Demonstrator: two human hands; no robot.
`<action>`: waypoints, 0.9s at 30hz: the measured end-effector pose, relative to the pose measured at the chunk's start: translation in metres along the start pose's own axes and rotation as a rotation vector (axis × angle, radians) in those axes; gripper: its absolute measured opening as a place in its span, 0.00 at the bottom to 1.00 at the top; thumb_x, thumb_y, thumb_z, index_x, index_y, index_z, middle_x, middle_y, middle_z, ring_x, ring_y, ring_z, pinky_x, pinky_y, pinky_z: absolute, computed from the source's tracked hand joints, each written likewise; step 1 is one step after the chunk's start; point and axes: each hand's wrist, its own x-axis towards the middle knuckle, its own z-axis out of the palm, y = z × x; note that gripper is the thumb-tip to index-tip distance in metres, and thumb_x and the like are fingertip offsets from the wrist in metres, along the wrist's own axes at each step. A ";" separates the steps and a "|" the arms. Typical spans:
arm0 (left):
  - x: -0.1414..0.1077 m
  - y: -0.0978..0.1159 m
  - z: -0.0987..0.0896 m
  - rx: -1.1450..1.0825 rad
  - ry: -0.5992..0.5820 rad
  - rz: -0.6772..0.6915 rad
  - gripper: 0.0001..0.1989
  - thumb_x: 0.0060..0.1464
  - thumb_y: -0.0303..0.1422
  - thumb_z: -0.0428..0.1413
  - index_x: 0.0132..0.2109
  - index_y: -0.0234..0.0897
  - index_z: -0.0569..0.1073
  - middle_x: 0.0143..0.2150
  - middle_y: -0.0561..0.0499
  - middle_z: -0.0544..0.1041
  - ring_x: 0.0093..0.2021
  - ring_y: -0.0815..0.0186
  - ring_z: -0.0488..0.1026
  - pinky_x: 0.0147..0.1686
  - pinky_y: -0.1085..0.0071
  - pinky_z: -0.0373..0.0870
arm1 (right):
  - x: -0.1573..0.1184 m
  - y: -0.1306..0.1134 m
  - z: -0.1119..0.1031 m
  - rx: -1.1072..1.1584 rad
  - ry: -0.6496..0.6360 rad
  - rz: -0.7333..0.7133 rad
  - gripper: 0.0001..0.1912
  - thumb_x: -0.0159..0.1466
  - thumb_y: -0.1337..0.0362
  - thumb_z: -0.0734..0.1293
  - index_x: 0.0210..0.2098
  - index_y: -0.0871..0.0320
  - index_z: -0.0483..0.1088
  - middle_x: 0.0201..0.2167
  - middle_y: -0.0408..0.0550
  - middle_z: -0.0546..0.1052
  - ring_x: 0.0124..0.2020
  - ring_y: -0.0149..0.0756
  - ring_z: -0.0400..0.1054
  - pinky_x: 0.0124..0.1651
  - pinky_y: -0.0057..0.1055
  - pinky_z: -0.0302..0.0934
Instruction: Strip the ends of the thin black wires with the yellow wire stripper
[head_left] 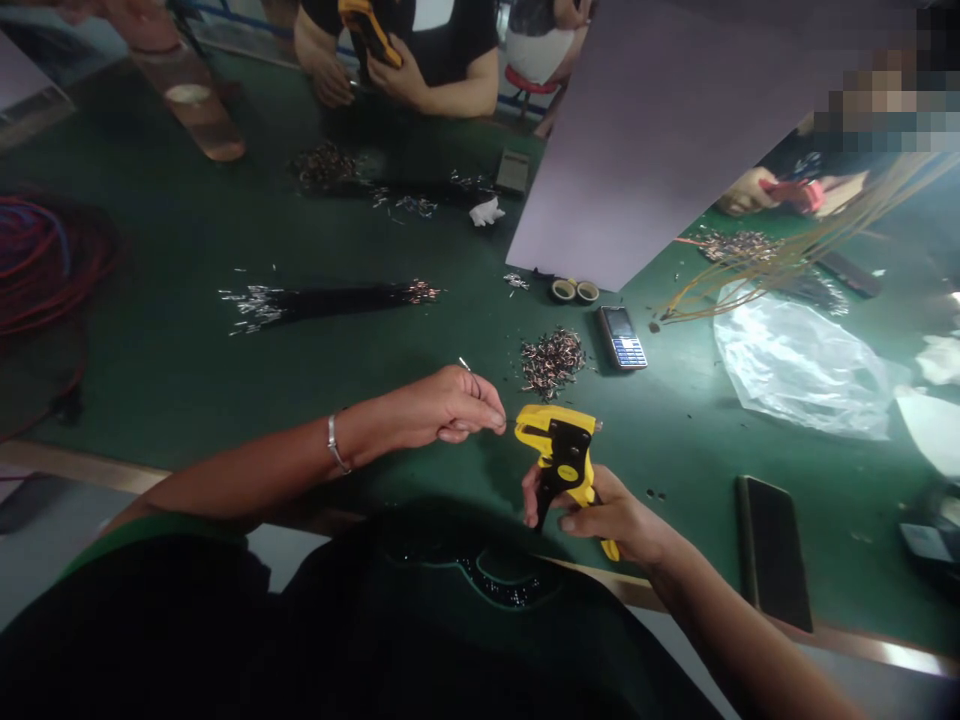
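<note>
At the edge of a green work table [150, 400], the person's left hand [450, 405] was closed in a pinch on a thin wire [469, 370], and its fingertips [495, 420] came very near the yellow wire stripper [562, 450]. The right hand [604, 512] was closed around the handle of this stripper. Just beyond them lay a heap of short wire pieces [553, 362] and a mobile phone [622, 338]. The oval label [568, 472] on the stripper was too small for reading.
</note>
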 end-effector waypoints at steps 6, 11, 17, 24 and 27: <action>0.002 0.000 -0.004 -0.006 -0.015 -0.049 0.03 0.43 0.24 0.62 0.25 0.31 0.74 0.11 0.59 0.58 0.12 0.79 0.50 0.12 0.79 0.44 | 0.006 -0.003 0.000 -0.010 -0.025 0.026 0.21 0.52 0.63 0.70 0.44 0.61 0.70 0.35 0.50 0.76 0.37 0.43 0.70 0.42 0.38 0.58; 0.003 0.000 -0.010 -0.013 -0.025 -0.064 0.04 0.43 0.24 0.62 0.25 0.31 0.74 0.12 0.58 0.59 0.11 0.79 0.50 0.13 0.79 0.44 | 0.006 0.003 -0.005 0.029 -0.033 0.044 0.22 0.52 0.64 0.70 0.47 0.61 0.69 0.36 0.52 0.76 0.37 0.44 0.70 0.44 0.42 0.59; 0.004 -0.001 -0.011 -0.002 -0.042 -0.052 0.02 0.42 0.23 0.61 0.25 0.30 0.75 0.13 0.56 0.62 0.12 0.79 0.52 0.13 0.78 0.44 | 0.007 0.003 -0.005 0.030 -0.057 0.058 0.22 0.53 0.62 0.70 0.46 0.62 0.70 0.35 0.51 0.75 0.36 0.43 0.69 0.43 0.41 0.60; 0.004 -0.001 -0.014 -0.022 -0.043 -0.059 0.02 0.42 0.24 0.61 0.26 0.30 0.75 0.14 0.54 0.66 0.13 0.78 0.51 0.13 0.78 0.44 | 0.007 0.002 -0.004 0.019 -0.065 0.044 0.21 0.54 0.61 0.70 0.46 0.61 0.70 0.35 0.51 0.75 0.36 0.43 0.69 0.42 0.41 0.60; 0.005 -0.002 -0.014 -0.021 -0.043 -0.054 0.02 0.42 0.25 0.61 0.26 0.30 0.76 0.16 0.53 0.67 0.13 0.79 0.51 0.13 0.77 0.44 | 0.007 0.002 -0.003 0.028 -0.066 0.046 0.22 0.54 0.60 0.70 0.46 0.61 0.70 0.34 0.51 0.75 0.35 0.43 0.69 0.41 0.40 0.60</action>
